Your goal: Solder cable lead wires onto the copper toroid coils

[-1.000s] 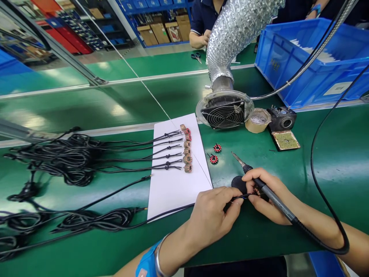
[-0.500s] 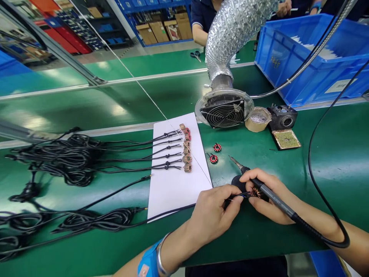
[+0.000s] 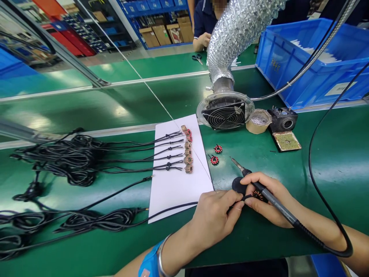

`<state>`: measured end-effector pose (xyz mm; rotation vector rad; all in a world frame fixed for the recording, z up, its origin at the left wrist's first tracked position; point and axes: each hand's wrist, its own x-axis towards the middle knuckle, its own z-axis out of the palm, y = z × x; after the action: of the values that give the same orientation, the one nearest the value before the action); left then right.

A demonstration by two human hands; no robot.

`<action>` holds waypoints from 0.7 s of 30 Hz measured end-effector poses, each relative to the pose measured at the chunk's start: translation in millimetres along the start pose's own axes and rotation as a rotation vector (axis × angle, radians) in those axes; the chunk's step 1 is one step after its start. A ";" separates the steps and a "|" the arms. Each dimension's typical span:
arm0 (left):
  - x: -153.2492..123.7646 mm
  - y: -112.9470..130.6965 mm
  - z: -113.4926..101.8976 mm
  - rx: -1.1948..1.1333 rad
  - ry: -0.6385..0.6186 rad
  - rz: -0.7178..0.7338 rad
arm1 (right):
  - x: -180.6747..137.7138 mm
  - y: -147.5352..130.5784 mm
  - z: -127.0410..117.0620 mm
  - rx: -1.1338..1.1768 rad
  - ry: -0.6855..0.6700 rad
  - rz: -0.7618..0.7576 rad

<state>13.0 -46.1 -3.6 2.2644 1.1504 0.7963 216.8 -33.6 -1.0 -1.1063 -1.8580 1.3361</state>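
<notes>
My left hand (image 3: 215, 215) pinches the end of a black cable (image 3: 173, 209), which runs back leftward over the white sheet (image 3: 173, 190). A thin pale strand lies across its thumb. In my right hand (image 3: 284, 192) is a soldering iron (image 3: 273, 199), its bare tip pointing up and left, away from the cable. The same hand's thumb and fingers also hold a copper-wound ring coil (image 3: 257, 195), partly hidden under the iron. The cable end meets the fingers beside this coil; the exact joint is hidden. A black round disc (image 3: 238, 185) sits just behind the fingertips.
Several ring coils (image 3: 188, 159) with knotted black leads lie on the sheet. Two red coils (image 3: 214, 160) rest right of it. Behind stand a fume fan (image 3: 225, 115), a tape roll (image 3: 258, 122), an iron stand (image 3: 284, 119) and a blue crate (image 3: 305, 77). Cable bundles (image 3: 66, 154) fill the left.
The left fingers have shifted slightly on the cable end, and its black part now shows beside the coil. The iron stays in the right hand. Across the bench, a co-worker's hand has come up.
</notes>
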 end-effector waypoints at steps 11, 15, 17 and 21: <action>1.6 -0.3 -0.9 0.082 -0.006 0.119 | -2.6 14.3 -3.5 -0.222 0.112 -0.301; 3.8 2.9 -4.0 0.065 -0.023 0.073 | -3.4 12.6 -7.1 -0.249 0.086 -0.324; 4.1 3.8 -5.4 0.035 -0.036 0.017 | -3.8 10.9 -8.3 -0.263 0.091 -0.352; 4.2 2.5 -5.0 0.035 -0.045 -0.019 | -3.3 9.3 -8.7 -0.296 0.132 -0.365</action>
<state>13.0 -43.1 2.7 2.2849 1.1727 0.7199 228.3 -31.1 -7.0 -0.9104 -2.0791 0.7841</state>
